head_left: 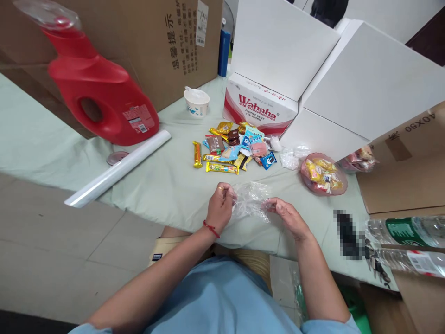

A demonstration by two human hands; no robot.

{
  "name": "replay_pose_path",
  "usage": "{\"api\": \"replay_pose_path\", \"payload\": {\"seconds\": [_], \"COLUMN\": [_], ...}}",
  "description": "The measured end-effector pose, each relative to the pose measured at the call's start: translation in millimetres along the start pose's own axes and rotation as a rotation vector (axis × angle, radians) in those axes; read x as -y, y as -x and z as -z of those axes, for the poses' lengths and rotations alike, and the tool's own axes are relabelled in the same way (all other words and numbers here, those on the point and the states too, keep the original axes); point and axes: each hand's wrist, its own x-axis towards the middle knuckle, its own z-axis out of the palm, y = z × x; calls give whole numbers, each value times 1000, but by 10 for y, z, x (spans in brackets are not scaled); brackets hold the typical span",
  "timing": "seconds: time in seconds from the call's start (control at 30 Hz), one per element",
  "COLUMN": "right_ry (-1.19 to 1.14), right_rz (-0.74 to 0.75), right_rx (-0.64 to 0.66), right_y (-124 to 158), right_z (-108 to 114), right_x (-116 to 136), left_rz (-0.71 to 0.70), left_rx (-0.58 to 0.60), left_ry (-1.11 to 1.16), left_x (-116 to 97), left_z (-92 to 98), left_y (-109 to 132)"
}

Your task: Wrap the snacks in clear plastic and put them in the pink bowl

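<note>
Just above the near edge of the tabletop [167, 185], the person held a clear plastic bag [251, 200] between both hands. The left hand [219, 208], a red cord at its wrist, had its fingers [227, 192] pinched on the bag's left side, and the right hand [288, 217] pinched the right side with fingers [273, 204] drawn narrow. The bag looked thin, crinkled and limp, sagging in folds between the two grips. It seemed almost weightless, slippery, and easy to tear or bunch, so it was probably best taken by its rim with fingertips on either side. A pale green cloth covered the tabletop, soft and slightly creased. Further in, towards the middle, lay a loose pile of wrapped snacks [231, 150], glossy foil bars and small packets, light and crackly by the look of them. To their right sat a filled bag of sweets [323, 175], rounded and taut. Left of the pile, a smooth white roll [118, 168] lay slantwise, its end past the near edge. Near the far edge stood a paper cup [196, 102], a glossy red plastic jug [100, 93] tilted against brown cardboard, and a stiff printed carton [259, 109] under plain white boxes [368, 79].
</note>
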Motion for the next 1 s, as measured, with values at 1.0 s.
{"api": "replay_pose_path", "payload": {"seconds": [1.0], "right_ry": [586], "right_rz": [356], "right_rx": [-404], "right_y": [-636], "right_z": [12], "right_x": [176], "left_rz": [-107], "left_rx": [-133], "left_ry": [-338], "left_x": [184], "left_z": [433], "left_y": [-307]}}
